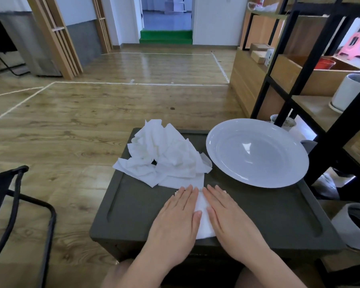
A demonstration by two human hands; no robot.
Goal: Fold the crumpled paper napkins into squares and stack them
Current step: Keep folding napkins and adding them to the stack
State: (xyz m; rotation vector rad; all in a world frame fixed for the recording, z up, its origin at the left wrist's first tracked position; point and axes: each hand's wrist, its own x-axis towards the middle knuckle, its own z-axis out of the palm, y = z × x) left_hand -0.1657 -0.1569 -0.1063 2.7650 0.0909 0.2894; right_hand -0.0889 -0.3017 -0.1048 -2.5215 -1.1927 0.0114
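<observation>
Though half-hidden, napkin under hands.

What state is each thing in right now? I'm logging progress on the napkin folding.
Left hand: fingers straight, pressing flat on the napkin.
Right hand: fingers straight, pressing flat on the same napkin.
Napkin under the hands: flattened on the table.
Napkin pile: crumpled, unfolded.
White plate: upright, empty.
Dark table: bears the napkins and the plate.
</observation>
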